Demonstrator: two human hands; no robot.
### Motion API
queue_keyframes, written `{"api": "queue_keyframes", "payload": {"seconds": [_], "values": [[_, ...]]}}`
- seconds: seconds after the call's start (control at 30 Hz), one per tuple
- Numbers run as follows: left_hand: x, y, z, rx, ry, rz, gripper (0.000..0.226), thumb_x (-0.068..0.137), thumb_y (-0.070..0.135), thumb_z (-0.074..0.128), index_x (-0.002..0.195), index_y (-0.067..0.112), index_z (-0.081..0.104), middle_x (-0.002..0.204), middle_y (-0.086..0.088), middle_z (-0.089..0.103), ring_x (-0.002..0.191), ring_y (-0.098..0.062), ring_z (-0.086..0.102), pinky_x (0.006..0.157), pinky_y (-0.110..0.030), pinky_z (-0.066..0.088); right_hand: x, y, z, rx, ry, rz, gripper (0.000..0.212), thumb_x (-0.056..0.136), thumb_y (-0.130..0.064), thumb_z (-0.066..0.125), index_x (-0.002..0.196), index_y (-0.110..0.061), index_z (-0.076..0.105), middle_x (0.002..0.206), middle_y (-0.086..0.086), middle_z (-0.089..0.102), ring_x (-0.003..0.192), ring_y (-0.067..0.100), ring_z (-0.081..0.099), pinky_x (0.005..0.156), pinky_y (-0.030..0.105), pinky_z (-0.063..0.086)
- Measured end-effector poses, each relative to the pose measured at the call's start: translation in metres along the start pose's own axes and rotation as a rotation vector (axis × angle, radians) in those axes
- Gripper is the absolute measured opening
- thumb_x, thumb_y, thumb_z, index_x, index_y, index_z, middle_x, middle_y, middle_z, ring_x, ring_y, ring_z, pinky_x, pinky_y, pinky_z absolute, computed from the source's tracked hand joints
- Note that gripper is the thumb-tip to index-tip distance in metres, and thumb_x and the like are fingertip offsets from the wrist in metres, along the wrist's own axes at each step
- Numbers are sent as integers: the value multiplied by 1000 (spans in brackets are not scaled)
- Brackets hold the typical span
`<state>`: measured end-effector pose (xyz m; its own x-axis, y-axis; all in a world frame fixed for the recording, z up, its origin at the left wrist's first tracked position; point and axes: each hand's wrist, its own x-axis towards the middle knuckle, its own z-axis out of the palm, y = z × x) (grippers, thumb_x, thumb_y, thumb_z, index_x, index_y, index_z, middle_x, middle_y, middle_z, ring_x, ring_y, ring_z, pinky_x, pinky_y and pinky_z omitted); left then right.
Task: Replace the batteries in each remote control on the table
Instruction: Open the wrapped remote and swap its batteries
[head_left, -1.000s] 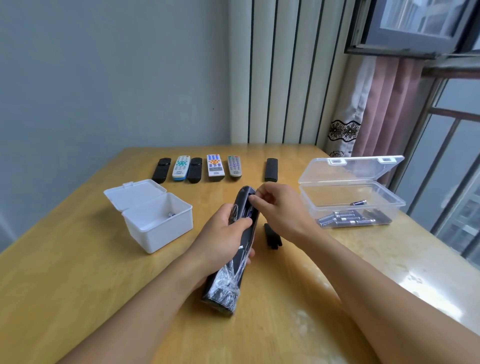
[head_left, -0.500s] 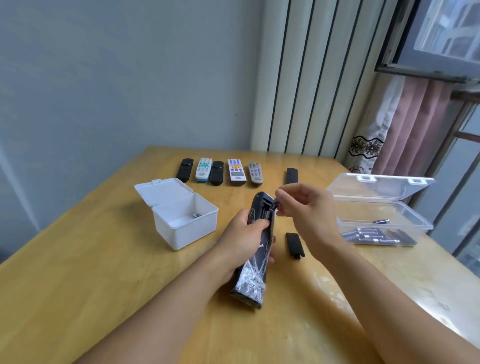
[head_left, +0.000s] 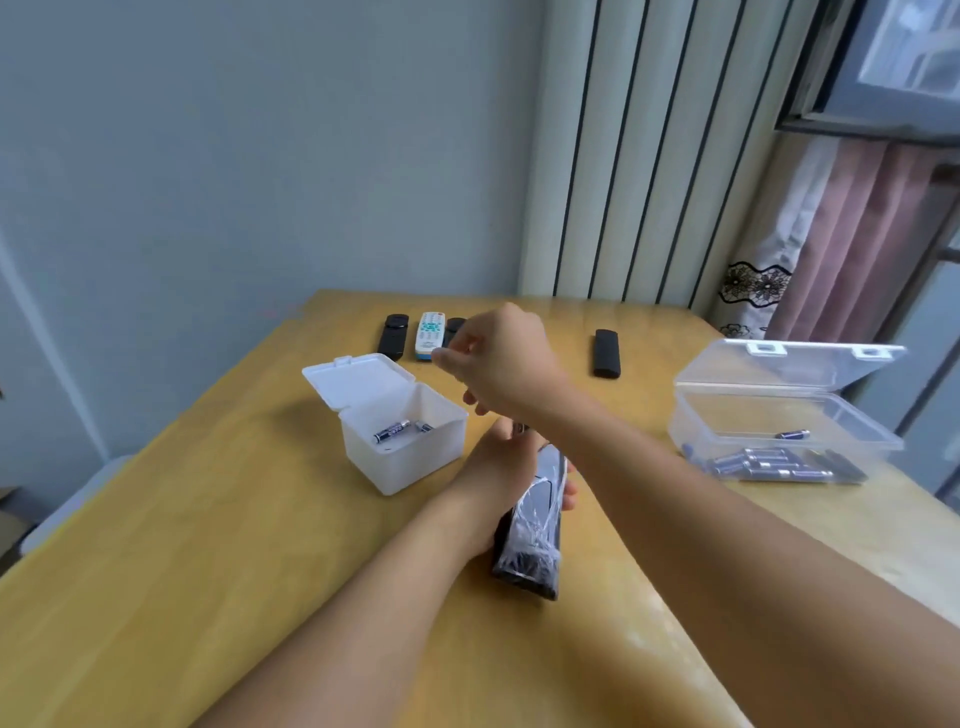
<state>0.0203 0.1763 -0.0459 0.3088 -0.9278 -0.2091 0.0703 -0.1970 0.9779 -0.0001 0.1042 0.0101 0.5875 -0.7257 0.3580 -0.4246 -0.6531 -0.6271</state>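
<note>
My left hand gripped the black remote, fingers curled round its body, and held it tilted with the lower end, wrapped in clear film, nearest me and close to the surface. The upper end of the remote was hidden behind my right forearm. My right hand was raised above the open white box, just beside its far right corner, with the fingertips drawn together in a pinch; whether they held anything I could not tell. Two batteries lay inside the white box, whose lid stood hinged back. To the right, well apart, stood a clear plastic box with its lid open and a row of batteries on its floor. Along the far edge of the surface lay a black remote, a white remote just beside it, a further dark remote partly hidden behind my right hand, and another black remote lying apart on the right.
</note>
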Motion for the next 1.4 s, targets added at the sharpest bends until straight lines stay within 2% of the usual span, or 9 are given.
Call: {"api": "queue_keyframes", "payload": {"seconds": [0.2,0.43,0.53,0.67,0.77,0.93,1.1,1.23,1.4], "values": [[12,-11,9,-143,-34,21,21,104,19,52,120,6,54,89,-19,69,65,-28,68,57,-37,58,-64,100,-109,-432,230,88,18,78,-22,67,62,-14,69,57,-2,63,59,22,61,55,30,50],[17,-14,38,-144,-49,29,20,104,17,53,122,9,54,99,-26,70,76,-31,71,80,-49,59,-55,166,-193,-829,-194,487,14,86,-12,68,99,-9,73,91,9,69,87,29,66,76,34,55],[18,-14,35,-191,-56,26,18,104,14,51,121,7,56,112,-33,68,81,-33,70,86,-51,57,-40,168,-194,-817,-381,521,24,89,-16,72,112,-9,73,91,9,70,77,23,62,78,33,56],[19,-14,33,-209,-74,26,24,104,14,51,125,3,56,112,-33,68,80,-31,71,70,-39,64,-30,181,-190,-825,-469,474,25,81,-17,79,105,-17,78,76,5,71,56,17,60,65,29,58],[22,-16,32,-186,-67,26,24,104,15,52,123,3,58,110,-31,70,81,-32,71,72,-40,64,-29,186,-185,-836,-567,463,32,69,-30,89,99,-25,80,85,-3,73,66,16,67,71,30,62],[23,-18,33,-158,-59,33,23,103,17,53,122,4,59,108,-31,70,78,-32,72,82,-48,60,-24,194,-184,-838,-637,489,30,79,-31,84,106,-21,77,104,6,75,71,17,65,74,28,59],[23,-17,32,-177,-61,36,23,103,15,55,123,5,59,109,-31,70,76,-30,73,73,-42,64,-19,193,-182,-808,-629,466,26,73,-32,90,91,-23,74,71,-5,68,51,10,63,50,19,51],[21,-16,31,-165,-69,32,23,103,16,55,123,5,58,109,-29,71,75,-30,73,72,-42,63,-23,193,-180,-857,-640,395,19,80,-29,82,98,-23,79,86,-3,72,82,21,71,71,29,61],[22,-16,31,-154,-75,28,24,102,18,56,124,7,58,109,-29,70,79,-34,72,93,-58,55,-28,198,-187,-778,-491,287,14,88,-16,74,101,-16,79,81,-1,71,57,6,54,42,2,34]]}}
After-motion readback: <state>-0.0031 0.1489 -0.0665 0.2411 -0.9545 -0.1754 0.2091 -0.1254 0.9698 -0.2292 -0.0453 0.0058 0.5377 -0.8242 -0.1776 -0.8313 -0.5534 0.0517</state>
